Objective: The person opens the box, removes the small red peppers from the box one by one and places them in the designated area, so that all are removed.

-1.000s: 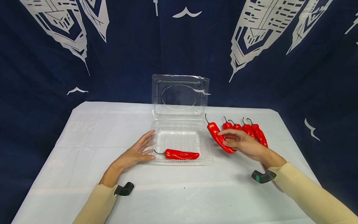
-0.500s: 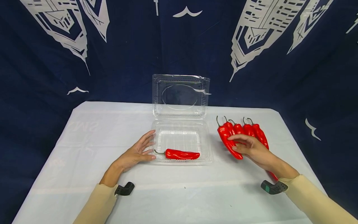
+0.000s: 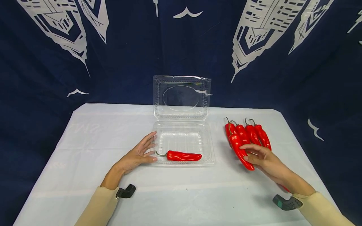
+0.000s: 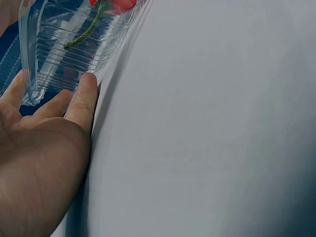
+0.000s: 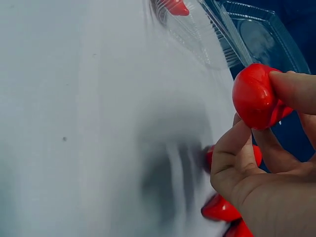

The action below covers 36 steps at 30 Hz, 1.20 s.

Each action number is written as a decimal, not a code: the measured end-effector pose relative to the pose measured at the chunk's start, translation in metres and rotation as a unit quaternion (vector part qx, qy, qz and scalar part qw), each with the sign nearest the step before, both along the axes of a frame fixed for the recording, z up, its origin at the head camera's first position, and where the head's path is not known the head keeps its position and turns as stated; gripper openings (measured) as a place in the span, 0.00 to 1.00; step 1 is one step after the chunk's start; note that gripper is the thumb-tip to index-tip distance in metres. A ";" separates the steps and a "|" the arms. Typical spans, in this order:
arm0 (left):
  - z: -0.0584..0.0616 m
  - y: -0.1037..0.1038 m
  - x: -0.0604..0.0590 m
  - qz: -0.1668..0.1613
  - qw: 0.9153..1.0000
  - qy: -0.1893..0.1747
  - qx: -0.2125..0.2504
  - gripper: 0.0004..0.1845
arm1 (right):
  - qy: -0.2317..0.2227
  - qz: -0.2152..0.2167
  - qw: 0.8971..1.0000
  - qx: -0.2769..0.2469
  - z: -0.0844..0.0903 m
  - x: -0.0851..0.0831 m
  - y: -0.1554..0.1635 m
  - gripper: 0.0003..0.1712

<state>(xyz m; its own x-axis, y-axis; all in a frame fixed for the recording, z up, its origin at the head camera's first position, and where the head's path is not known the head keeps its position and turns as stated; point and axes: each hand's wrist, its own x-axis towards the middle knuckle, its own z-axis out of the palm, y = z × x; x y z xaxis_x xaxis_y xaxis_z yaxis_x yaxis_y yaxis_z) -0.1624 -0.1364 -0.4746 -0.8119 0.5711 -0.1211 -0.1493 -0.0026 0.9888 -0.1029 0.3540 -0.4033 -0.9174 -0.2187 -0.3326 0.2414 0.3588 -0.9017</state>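
Observation:
A red chili pepper (image 3: pixel 239 151) with a green stem is pinched between the thumb and fingers of my right hand (image 3: pixel 264 158). In the right wrist view, the held pepper (image 5: pixel 256 96) appears end-on, raised over the table. My left hand (image 3: pixel 138 156) rests at the left side of a clear plastic clamshell box (image 3: pixel 207 157), its fingers extended along the wall. Inside the box, another red chili pepper (image 3: pixel 183 156) lies along the near side, stem pointing left. The left wrist view shows fingertips against the box wall and that pepper's green stem (image 4: pixel 86 34).
Several more red chili peppers (image 3: pixel 263 136) lie side by side at the right, partly hidden by the right hand and held pepper. The box's lid (image 3: pixel 182 114) stands upright behind it. A white cloth (image 3: pixel 113 122) covers the table; a dark blue curtain (image 3: pixel 127 62) hangs behind.
My right hand has carried its pepper to the right and nearer to me, away from the box and in front of the other peppers. The left hand has stayed in place.

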 end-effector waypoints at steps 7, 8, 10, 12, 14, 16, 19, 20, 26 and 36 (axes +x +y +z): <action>0.000 0.000 0.001 0.001 1.000 -0.002 0.002 0.56 | -0.015 -0.016 1.000 0.006 0.000 0.014 0.015 0.25; 0.000 0.000 0.001 0.001 1.000 -0.002 0.001 0.56 | -0.014 -0.017 1.000 0.004 -0.001 0.017 0.018 0.25; 0.001 0.000 0.001 0.001 1.000 -0.002 0.001 0.56 | -0.006 -0.015 1.000 -0.003 -0.003 0.021 0.022 0.24; 0.001 0.000 0.002 0.001 1.000 -0.004 0.000 0.57 | 0.004 -0.014 1.000 -0.011 -0.006 0.025 0.028 0.24; 0.001 0.000 0.002 0.000 1.000 -0.006 -0.001 0.57 | 0.007 -0.017 1.000 -0.011 -0.008 0.028 0.033 0.25; 0.001 0.000 0.002 0.001 1.000 -0.006 -0.001 0.57 | 0.005 -0.029 1.000 0.003 -0.009 0.032 0.038 0.26; 0.000 0.000 0.001 0.000 1.000 -0.005 -0.001 0.57 | -0.002 -0.043 0.998 0.044 -0.011 0.037 0.045 0.28; 0.000 0.000 0.001 0.000 1.000 -0.005 -0.001 0.57 | -0.005 -0.047 0.997 0.057 -0.012 0.038 0.046 0.28; 0.000 -0.001 0.001 -0.004 1.000 -0.001 0.004 0.57 | -0.029 -0.055 0.995 0.079 -0.014 0.044 0.054 0.30; -0.001 -0.001 0.000 -0.004 1.000 -0.001 0.001 0.56 | -0.053 -0.067 0.990 0.111 -0.019 0.052 0.060 0.30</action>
<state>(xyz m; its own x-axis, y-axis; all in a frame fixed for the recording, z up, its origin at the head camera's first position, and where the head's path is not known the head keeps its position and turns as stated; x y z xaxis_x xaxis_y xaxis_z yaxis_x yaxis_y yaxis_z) -0.1627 -0.1372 -0.4753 -0.8071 0.5777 -0.1218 -0.1513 -0.0029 0.9885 -0.0513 0.4140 -0.4220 -0.8909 -0.0081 -0.4540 0.3886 0.5037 -0.7715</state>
